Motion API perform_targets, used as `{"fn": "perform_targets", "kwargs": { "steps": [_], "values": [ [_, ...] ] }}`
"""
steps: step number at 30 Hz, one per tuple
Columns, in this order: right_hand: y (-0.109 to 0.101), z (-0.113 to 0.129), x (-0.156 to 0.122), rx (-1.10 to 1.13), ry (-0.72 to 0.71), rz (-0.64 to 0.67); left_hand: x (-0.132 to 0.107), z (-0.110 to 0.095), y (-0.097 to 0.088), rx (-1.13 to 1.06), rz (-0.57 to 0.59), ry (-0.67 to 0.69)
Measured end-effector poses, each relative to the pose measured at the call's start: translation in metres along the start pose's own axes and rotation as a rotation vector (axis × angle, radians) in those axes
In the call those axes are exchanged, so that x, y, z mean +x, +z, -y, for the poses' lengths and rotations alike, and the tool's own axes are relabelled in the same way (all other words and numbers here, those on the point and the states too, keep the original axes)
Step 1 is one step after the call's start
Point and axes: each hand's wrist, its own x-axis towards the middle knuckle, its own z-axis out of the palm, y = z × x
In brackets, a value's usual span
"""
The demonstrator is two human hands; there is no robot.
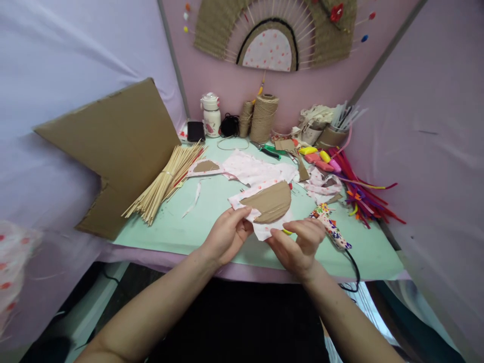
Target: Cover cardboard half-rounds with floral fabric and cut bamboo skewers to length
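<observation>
Both hands are at the near edge of the green counter (181, 232), close to each other but not touching. The left hand (227, 234) pinches the border of a dotted fabric (264, 230) between thumb and fingers. The right hand (300, 244) has its fingers bent on the lower border of the same fabric, and a small yellow thing shows under its thumb; what it is, I cannot tell. On the fabric lies a half-round cardboard piece (269, 201), brown, with its straight side toward the left hand. The whole is lifted a little above the counter, just in front of the person.

Just right of the right hand lies a tool with a flowered cover (333, 229). Farther left is a bundle of thin sticks (166, 184), beside a big cardboard sheet (113, 146). At the right side is a heap of coloured pipe cleaners (363, 199).
</observation>
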Motion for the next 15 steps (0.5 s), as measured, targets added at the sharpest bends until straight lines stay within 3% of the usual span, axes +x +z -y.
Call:
{"fn": "perform_targets", "kwargs": {
  "steps": [5,11,15],
  "values": [
    [0.002,0.000,0.007,0.100,-0.035,-0.003,-0.001,0.005,-0.002,0.015,-0.015,0.016],
    [0.005,0.006,0.016,0.197,0.214,0.108,-0.003,0.009,0.000,0.093,-0.005,0.028],
    [0.008,0.009,0.015,0.200,0.300,0.154,-0.005,0.012,0.001,0.148,-0.031,0.028]
  ]
}}
